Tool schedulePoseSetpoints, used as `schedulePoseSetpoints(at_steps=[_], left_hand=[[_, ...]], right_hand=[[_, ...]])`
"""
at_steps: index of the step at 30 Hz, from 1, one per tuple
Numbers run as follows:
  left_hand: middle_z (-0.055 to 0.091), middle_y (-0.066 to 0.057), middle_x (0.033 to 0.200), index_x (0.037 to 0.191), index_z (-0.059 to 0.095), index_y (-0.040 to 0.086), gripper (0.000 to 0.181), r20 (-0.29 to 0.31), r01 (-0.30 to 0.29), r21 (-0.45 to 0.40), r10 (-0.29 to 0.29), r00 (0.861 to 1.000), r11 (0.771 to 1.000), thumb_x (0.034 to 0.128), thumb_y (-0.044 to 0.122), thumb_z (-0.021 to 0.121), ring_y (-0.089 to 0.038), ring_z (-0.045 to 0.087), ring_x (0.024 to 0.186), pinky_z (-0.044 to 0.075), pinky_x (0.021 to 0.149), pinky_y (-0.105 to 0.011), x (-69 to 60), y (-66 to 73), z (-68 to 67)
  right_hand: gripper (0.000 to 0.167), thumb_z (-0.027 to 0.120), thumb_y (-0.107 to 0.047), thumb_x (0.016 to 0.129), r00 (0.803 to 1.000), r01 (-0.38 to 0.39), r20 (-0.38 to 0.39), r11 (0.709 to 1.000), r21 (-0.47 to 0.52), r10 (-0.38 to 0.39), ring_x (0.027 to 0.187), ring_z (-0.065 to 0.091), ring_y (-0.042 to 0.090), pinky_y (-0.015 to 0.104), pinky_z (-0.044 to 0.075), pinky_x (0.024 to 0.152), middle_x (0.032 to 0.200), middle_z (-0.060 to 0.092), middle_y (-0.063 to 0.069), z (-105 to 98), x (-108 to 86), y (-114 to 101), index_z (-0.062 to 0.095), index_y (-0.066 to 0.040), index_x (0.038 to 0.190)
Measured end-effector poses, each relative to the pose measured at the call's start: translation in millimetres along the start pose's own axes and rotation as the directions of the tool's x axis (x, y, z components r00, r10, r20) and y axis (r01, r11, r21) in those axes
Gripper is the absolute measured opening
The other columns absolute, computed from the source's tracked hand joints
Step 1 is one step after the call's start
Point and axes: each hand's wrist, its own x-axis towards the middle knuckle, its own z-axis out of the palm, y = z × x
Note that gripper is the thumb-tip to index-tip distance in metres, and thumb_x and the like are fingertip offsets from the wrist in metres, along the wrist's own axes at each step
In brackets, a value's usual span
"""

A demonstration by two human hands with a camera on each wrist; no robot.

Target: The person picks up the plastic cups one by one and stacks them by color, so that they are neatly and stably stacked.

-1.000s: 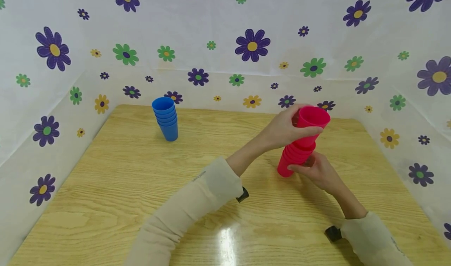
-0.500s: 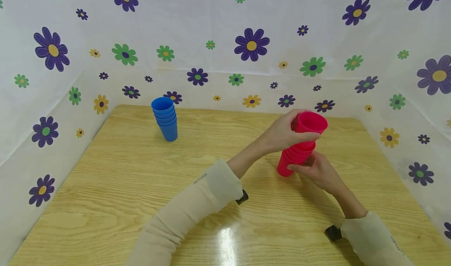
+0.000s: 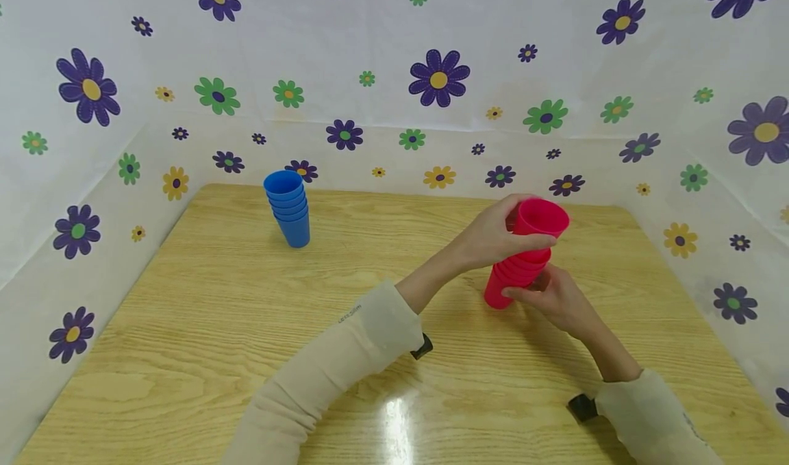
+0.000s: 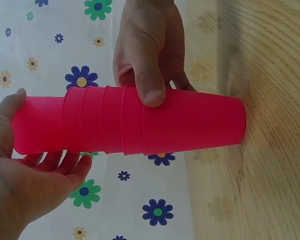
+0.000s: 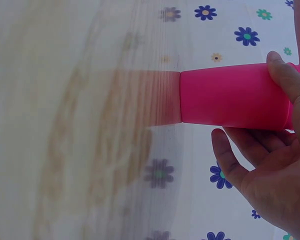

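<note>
My left hand grips a red-pink plastic cup near its rim, thumb along the near side. That cup's lower part sits inside the top of a stack of matching cups, much of its wall still showing above the stack's rims. Lower down, my right hand holds the stack with its thumb in front and fingers behind. In the right wrist view the bottom cup stands with its base on the table. The left wrist view shows the nested rims lying between the two hands.
A stack of several nested blue cups stands upright at the back left of the wooden table. White cloth printed with flowers encloses the table at the back and both sides.
My left hand has lowered the upper cup, which now sits deeper in the stack. The right hand and the stack it holds have stayed in place.
</note>
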Motion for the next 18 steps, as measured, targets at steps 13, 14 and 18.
schedulePoseSetpoints(at_steps=[13,14,18], left_hand=[[0.058,0.001,0.144,0.156,0.042,0.015,0.072,0.037,0.025,0.096,-0.029,0.999,0.995,0.0933,0.028,0.076,-0.009,0.053,0.128,0.051,0.098,-0.026,0.6,-11.1,-5.9],[0.058,0.001,0.146,0.156,0.043,0.015,0.071,0.029,0.025,0.104,-0.029,0.999,0.994,0.0941,0.029,0.075,-0.009,0.052,0.131,0.049,0.101,-0.027,-0.4,-12.3,-7.2],[0.058,0.0,0.145,0.155,0.045,0.015,0.066,-0.024,0.038,0.125,-0.035,0.999,0.991,0.0978,0.035,0.071,-0.013,0.053,0.131,0.048,0.105,-0.03,-4.9,-19.8,-16.4]], right_hand=[[0.048,0.079,-0.012,0.093,0.999,-0.041,0.001,0.999,-0.035,0.041,0.106,0.067,0.014,0.018,0.053,0.089,0.124,0.07,0.015,-1.4,1.1,-1.4,0.058,-0.001,0.134],[0.049,0.079,-0.011,0.093,0.999,-0.04,0.0,0.999,-0.033,0.04,0.106,0.067,0.014,0.017,0.053,0.089,0.125,0.07,0.015,-1.4,1.3,-1.7,0.057,-0.001,0.135],[0.048,0.079,-0.01,0.093,0.999,-0.041,0.001,0.999,-0.008,0.041,0.105,0.066,0.008,0.017,0.053,0.09,0.125,0.07,0.016,-1.6,2.2,-2.6,0.056,0.0,0.134]])
